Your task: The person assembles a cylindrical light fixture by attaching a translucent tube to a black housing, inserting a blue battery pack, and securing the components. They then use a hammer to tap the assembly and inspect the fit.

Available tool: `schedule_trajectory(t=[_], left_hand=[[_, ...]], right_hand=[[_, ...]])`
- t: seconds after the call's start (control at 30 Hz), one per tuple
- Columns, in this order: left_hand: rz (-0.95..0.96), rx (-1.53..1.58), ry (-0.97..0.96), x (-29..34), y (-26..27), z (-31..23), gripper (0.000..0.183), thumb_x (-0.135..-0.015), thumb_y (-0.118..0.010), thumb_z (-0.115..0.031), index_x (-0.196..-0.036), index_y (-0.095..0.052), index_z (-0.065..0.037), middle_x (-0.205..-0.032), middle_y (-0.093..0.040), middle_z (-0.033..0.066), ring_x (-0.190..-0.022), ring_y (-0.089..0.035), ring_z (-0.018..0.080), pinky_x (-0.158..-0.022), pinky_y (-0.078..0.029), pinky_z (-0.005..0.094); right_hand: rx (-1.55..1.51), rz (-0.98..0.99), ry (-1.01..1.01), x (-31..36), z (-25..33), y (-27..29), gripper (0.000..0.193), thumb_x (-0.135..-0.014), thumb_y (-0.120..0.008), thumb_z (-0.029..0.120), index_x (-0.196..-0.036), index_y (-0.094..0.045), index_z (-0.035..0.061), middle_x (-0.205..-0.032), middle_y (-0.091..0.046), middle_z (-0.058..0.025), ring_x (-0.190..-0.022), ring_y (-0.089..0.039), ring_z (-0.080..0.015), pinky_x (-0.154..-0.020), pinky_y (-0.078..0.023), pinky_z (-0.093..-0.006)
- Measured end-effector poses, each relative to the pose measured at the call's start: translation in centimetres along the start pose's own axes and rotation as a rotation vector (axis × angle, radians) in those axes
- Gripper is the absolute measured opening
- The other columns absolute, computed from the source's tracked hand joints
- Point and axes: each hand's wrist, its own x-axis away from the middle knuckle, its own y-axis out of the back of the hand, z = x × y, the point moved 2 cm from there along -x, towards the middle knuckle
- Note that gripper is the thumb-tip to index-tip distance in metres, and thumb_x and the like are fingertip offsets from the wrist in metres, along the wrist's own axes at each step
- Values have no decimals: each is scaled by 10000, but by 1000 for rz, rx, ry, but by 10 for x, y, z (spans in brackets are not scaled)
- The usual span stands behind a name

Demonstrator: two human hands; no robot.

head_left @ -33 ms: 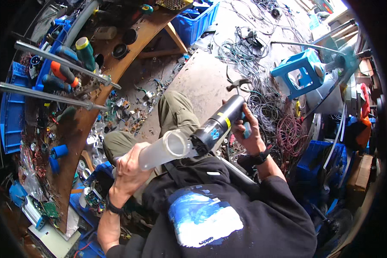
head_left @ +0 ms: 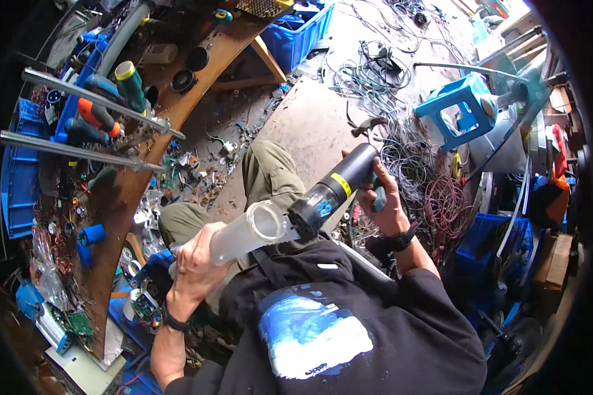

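Observation:
My left hand (head_left: 201, 257) is closed around a frosted, translucent tube (head_left: 238, 238), its round open mouth facing up and right. My right hand (head_left: 387, 197) grips a black cylindrical device (head_left: 344, 176) with a yellow label band and a dark, clear-walled lower end. That lower end sits beside the tube's mouth, with a small gap showing between them. Just past the device's top is a claw hammer (head_left: 369, 125). A teal grip (head_left: 379, 199) shows in my right palm and seems to be the hammer's handle. Both pieces are held above my lap.
On the left, a wooden bench (head_left: 135, 197) carries metal rods (head_left: 85, 149), screwdrivers (head_left: 97, 117) and scraps. Cable heaps (head_left: 402, 158) lie on the floor to the right, near a blue stool (head_left: 458, 112). A blue crate (head_left: 303, 36) stands at the back.
My left hand and the tube have shifted slightly left. The black device and the hammer head have moved a little right with my right hand.

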Motion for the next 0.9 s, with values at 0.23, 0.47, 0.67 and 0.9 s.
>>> schedule_trajectory(t=[0.23,0.47,0.67,0.9], left_hand=[[-55,-189,222,27,-8,23,567,-772,-908,-202,-1239,-606,-92,-974,-743,201,-878,-723,442,-746,-579,496],[-59,-213,306,40,-20,44,630,-733,-943,-231,-1240,-599,-84,-992,-747,221,-896,-724,460,-750,-574,518],[-56,-216,384,61,-13,56,610,-742,-933,-219,-1231,-598,-77,-996,-751,218,-924,-730,452,-776,-580,504],[-113,-164,380,76,-18,69,599,-765,-924,-201,-1239,-582,-71,-988,-751,193,-898,-741,423,-753,-584,469]], right_hand=[[495,230,210,31,11,-67,786,-860,-832,273,-1475,-424,1,-1531,-515,-274,-592,-601,-72,-506,-530,-207],[464,475,187,42,-27,-109,739,-721,-983,109,-1104,-351,101,-1466,-516,-306,-1214,-656,-285,-903,-586,-309],[575,601,199,48,-58,-114,786,-732,-1004,168,-1135,-332,92,-1405,-527,-260,-1414,-489,-270,-1043,-499,-369],[580,592,131,54,-71,-127,744,-742,-993,151,-1114,-354,80,-1300,-533,-202,-1433,-493,-302,-1026,-479,-389]])
